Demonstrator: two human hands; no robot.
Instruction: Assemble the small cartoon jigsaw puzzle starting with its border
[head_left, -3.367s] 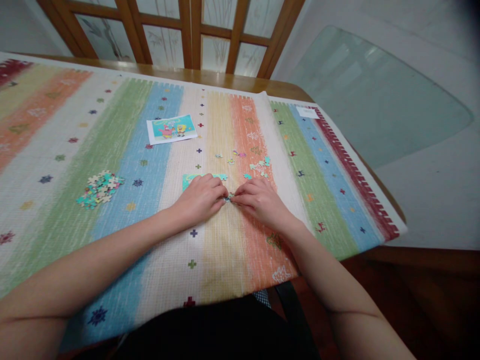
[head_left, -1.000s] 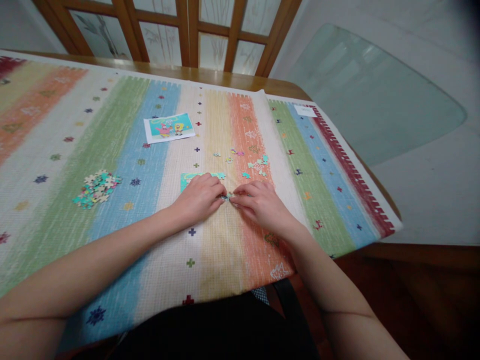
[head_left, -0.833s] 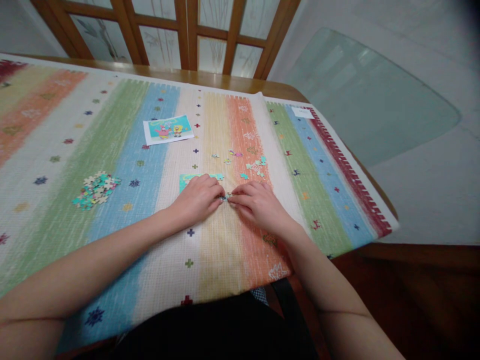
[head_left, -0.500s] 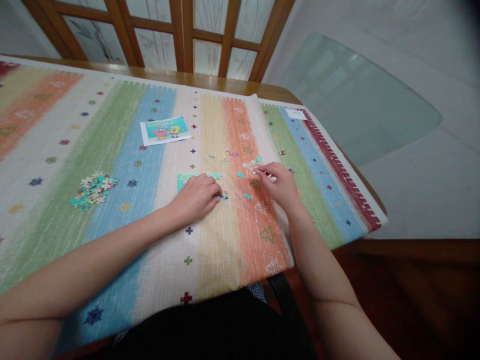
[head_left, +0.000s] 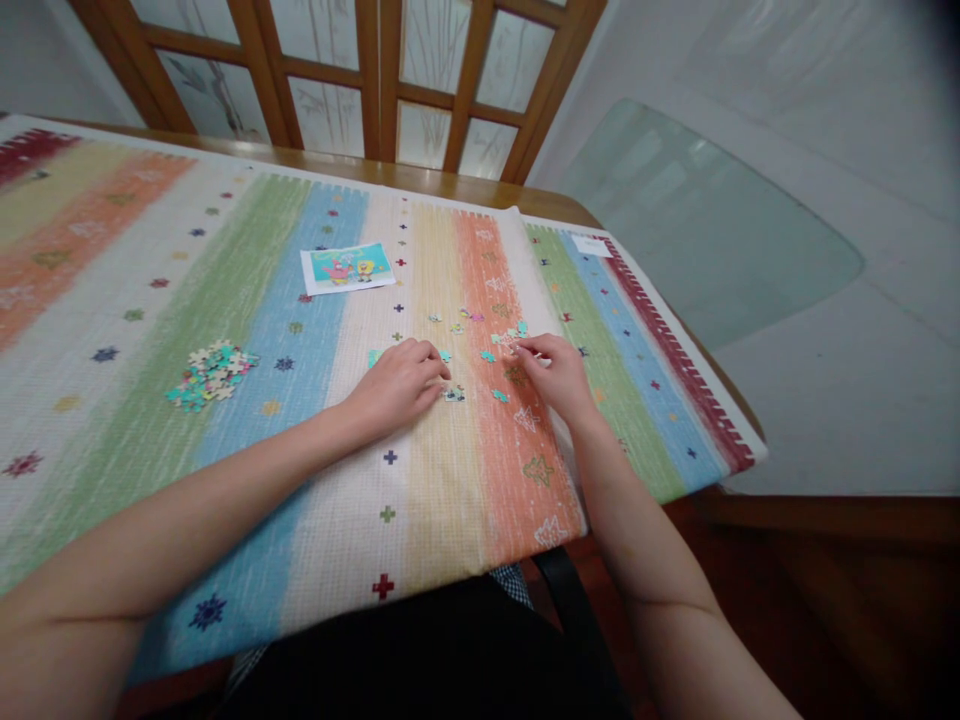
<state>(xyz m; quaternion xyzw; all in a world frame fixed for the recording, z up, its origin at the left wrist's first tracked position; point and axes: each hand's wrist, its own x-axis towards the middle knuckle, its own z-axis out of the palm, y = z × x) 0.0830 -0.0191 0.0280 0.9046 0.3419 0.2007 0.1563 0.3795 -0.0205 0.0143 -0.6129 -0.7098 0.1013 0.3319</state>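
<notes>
My left hand (head_left: 405, 385) rests palm down over a joined turquoise puzzle section (head_left: 373, 357), hiding most of it. Its fingers are loosely bent and a little apart, and I see nothing held in them. Close to these fingertips lie dark-patterned puzzle pieces (head_left: 454, 394). My right hand (head_left: 556, 375) is closed in a pinch, with a small pale puzzle piece (head_left: 515, 347) at the fingertips. Just beyond it are several loose pieces (head_left: 521, 328). Between the hands, single turquoise pieces (head_left: 500, 396) lie on the orange stripe.
A heap of puzzle pieces (head_left: 212, 375) sits to the left on the striped tablecloth (head_left: 322, 540). Farther back lies a printed cartoon picture (head_left: 348, 268). A small white label (head_left: 592, 245) is near the far right corner. Wooden glazed doors (head_left: 375, 80) stand behind the table.
The camera view has shifted slightly, so the table sits a bit lower and farther right. My left hand stays over the joined section. My right hand keeps its pinch beside the loose pieces.
</notes>
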